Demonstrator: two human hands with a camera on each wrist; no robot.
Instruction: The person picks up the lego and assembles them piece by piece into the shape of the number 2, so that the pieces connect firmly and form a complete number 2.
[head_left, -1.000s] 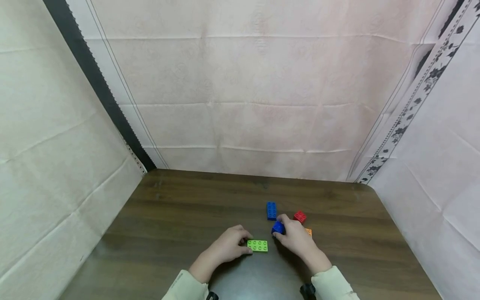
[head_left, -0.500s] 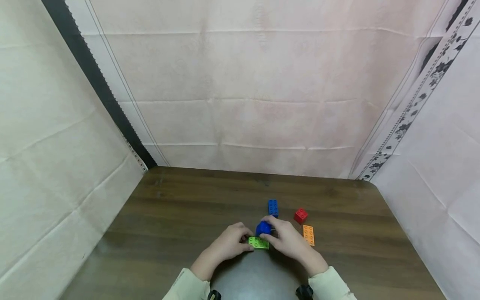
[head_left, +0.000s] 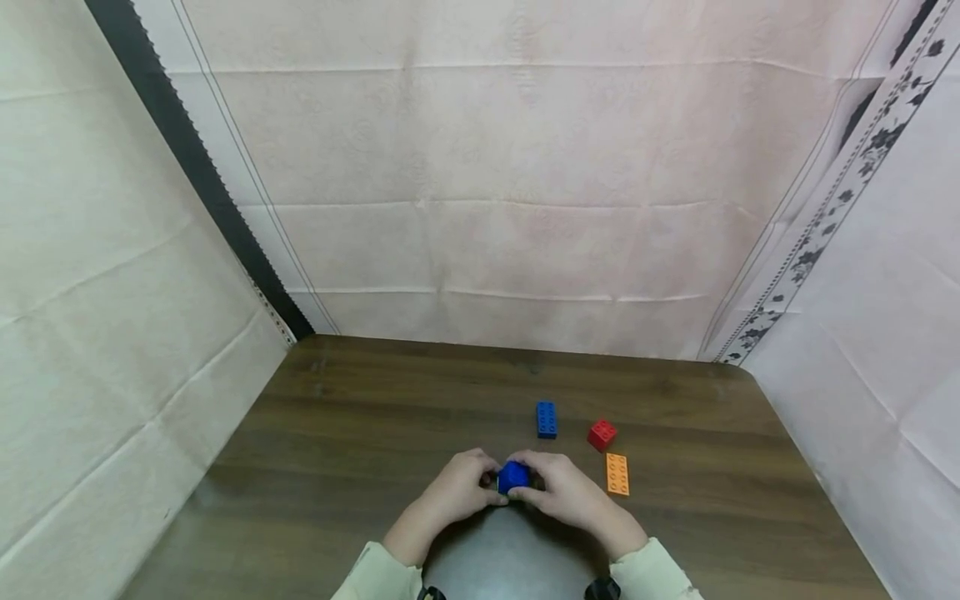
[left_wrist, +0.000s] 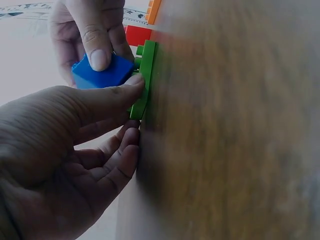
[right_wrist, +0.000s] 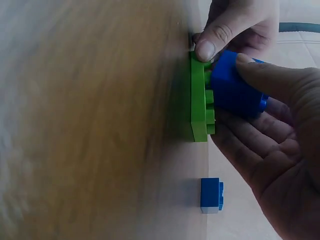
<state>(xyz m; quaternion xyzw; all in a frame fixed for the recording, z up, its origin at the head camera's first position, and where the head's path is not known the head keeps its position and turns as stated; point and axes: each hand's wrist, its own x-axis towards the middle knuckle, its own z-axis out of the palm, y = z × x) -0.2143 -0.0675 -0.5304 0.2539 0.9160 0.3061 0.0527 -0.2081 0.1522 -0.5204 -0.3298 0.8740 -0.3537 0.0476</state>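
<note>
My left hand (head_left: 462, 490) pinches one end of a flat light-green toy brick (right_wrist: 198, 107), which lies studs up on the table. A dark blue toy brick (head_left: 513, 475) is gripped between the thumb and fingers of my right hand (head_left: 572, 493). In both wrist views this blue brick sits right over the green brick's studs, tilted against them. Whether any studs are engaged I cannot tell. From the head view, the blue brick and the hands cover nearly all of the green one.
Beyond the hands, a second blue brick (head_left: 546, 420) lies on the brown wooden table (head_left: 375, 417). A red brick (head_left: 602, 434) and an orange brick (head_left: 617, 474) lie to the right of it. Pale cloth walls (head_left: 480, 208) rise at the back and both sides.
My right hand has carried the dark blue brick leftward from beside the red brick to over the green brick, uncovering the orange brick. My left hand has stayed at the green brick.
</note>
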